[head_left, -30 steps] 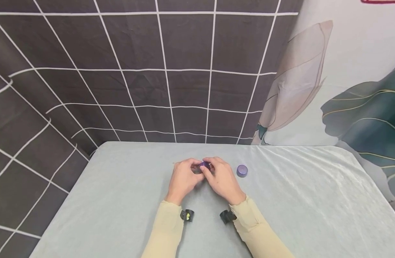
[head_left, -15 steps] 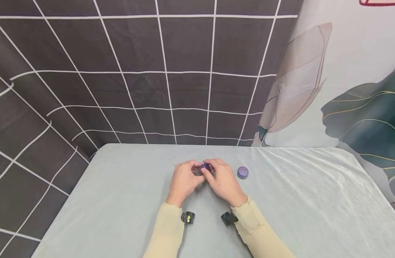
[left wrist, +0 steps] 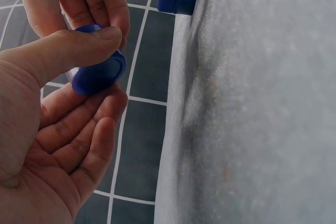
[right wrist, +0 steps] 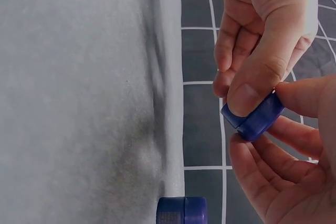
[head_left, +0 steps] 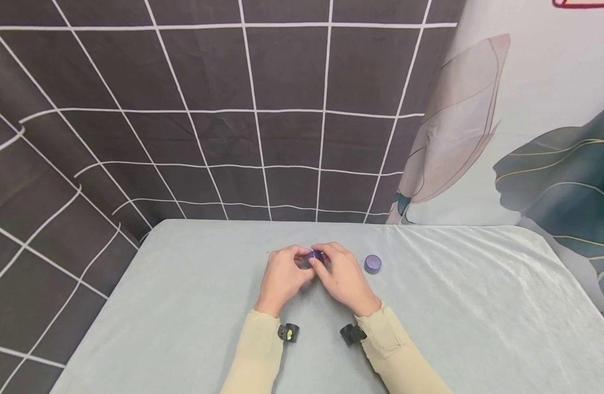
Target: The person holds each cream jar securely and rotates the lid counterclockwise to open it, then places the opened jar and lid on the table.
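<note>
Between the fingertips of both hands is a small round jar point(head_left: 314, 256), purple in the head view and deep blue in the wrist views. My left hand point(head_left: 283, 277) pinches one side of it, the thumb lying across the jar point(left wrist: 98, 77) in the left wrist view. From the other side my right hand point(head_left: 342, 279) grips it with thumb and fingers. The right wrist view shows a seam between two parts of the jar point(right wrist: 262, 118), held tilted. A second jar point(head_left: 373, 264) of the same look stands on the table, just right of my right hand.
A pale grey cloth covers the table point(head_left: 173, 323), with creases at its right side. Behind it hangs a dark curtain point(head_left: 287, 137) with white grid lines, and a leaf-printed curtain point(head_left: 459, 131) at the right. Each wrist carries a small black camera point(head_left: 288, 332).
</note>
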Demonstrator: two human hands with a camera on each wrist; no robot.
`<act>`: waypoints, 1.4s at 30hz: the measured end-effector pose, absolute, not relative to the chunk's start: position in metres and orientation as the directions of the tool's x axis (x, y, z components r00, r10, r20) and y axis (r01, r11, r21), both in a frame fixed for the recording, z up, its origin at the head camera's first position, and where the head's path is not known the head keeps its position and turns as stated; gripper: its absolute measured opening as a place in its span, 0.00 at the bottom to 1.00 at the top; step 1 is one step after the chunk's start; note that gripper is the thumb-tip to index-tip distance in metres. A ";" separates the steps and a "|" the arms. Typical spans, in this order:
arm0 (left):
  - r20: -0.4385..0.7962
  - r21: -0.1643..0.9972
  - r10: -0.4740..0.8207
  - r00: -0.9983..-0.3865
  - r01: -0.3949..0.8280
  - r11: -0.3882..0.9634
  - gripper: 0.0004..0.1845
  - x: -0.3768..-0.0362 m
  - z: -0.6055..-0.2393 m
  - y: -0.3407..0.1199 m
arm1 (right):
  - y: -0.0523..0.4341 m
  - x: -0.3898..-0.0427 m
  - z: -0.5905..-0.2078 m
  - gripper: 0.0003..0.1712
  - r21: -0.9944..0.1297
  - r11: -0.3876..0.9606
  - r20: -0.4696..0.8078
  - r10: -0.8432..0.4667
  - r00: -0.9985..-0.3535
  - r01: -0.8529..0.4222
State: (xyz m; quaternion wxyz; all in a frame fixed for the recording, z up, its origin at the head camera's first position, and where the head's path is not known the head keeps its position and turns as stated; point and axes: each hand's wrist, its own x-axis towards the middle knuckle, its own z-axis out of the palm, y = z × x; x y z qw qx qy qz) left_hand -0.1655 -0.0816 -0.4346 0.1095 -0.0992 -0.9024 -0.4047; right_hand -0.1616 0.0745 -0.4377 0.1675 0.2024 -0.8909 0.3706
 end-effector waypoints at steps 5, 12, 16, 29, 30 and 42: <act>0.269 0.707 0.091 -0.959 0.261 0.657 0.16 -0.166 -0.434 -0.082 | 0.075 -0.162 -0.436 0.15 -0.597 0.639 0.437 -0.248 -0.865 -0.485; 0.269 0.716 0.085 -0.960 0.258 0.649 0.16 -0.167 -0.436 -0.083 | 0.075 -0.162 -0.436 0.14 -0.586 0.637 0.448 -0.260 -0.856 -0.500; 0.267 0.720 0.083 -0.960 0.256 0.645 0.16 -0.167 -0.436 -0.083 | 0.075 -0.162 -0.437 0.14 -0.587 0.637 0.443 -0.263 -0.857 -0.499; 0.269 0.719 0.088 -0.959 0.260 0.645 0.15 -0.166 -0.438 -0.083 | 0.075 -0.163 -0.438 0.15 -0.584 0.631 0.452 -0.268 -0.851 -0.510; 0.268 0.719 0.088 -0.959 0.260 0.645 0.15 -0.167 -0.437 -0.083 | 0.075 -0.163 -0.438 0.16 -0.585 0.632 0.452 -0.267 -0.851 -0.509; 0.254 0.714 0.080 -0.964 0.243 0.656 0.16 -0.167 -0.437 -0.082 | 0.075 -0.162 -0.441 0.21 -0.605 0.637 0.453 -0.217 -0.865 -0.477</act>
